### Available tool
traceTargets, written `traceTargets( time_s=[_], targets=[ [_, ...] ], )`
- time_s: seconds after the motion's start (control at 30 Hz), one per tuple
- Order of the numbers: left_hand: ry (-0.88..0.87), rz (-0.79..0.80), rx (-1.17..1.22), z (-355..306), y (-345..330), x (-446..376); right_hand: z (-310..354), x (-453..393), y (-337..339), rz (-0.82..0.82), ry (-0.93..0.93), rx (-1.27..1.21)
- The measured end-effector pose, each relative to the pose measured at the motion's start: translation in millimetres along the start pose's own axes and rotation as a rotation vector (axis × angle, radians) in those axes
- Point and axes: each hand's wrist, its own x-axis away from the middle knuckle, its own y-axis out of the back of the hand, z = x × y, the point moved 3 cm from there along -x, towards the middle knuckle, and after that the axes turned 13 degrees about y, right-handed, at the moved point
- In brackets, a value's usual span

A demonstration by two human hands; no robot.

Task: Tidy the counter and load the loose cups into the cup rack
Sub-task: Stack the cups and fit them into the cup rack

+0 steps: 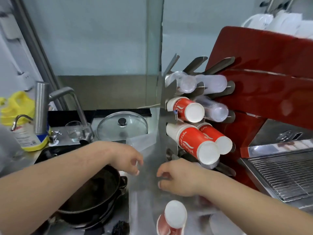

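Observation:
The metal cup rack stands at centre right. It holds clear plastic cups in the upper slots and red paper cups in the lower ones. A translucent sleeve of clear cups runs down the counter between my hands. My left hand curls against the sleeve's left side, and my right hand curls against its right side, just below the rack. Motion blur hides how firm either grip is. A loose stack of red paper cups stands bottom-up on the counter near me.
A red espresso machine with a drip grate fills the right. On the left are a faucet, a small glass, a glass pan lid, dark stacked pans and a yellow bottle.

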Motion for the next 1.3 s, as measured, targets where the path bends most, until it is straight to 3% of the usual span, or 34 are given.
traceTargets(
  time_s=[0.13,0.37,0.57,0.7,0.8,1.03,1.2,1.3],
  targets=[
    [0.133,-0.035,-0.017,30,30,-16,-9,-52,4,-0.068,-0.146,-0.235],
    [0.208,-0.199,0.071,76,51,-71,-47,-140,-18,-0.188,-0.456,-0.585],
    [0.212,-0.247,0.171,80,33,-131,-77,-192,-50,-0.403,-0.707,-1.085],
    [0.269,-0.221,0.270,93,11,-162,-88,-218,-76,-0.411,-0.786,-1.227],
    [0.248,-0.158,0.386,101,-5,-174,-98,-228,-93,-0.391,-0.817,-1.254],
    [0.224,-0.140,0.751,104,-28,-179,-109,-235,-113,-0.537,-0.743,-1.465],
    [0.167,-0.128,0.825,100,-29,-168,-110,-228,-105,-0.638,-0.595,-1.510],
    [0.150,-0.134,0.869,98,-33,-159,-104,-218,-92,-0.665,-0.543,-1.403]
  ],
)
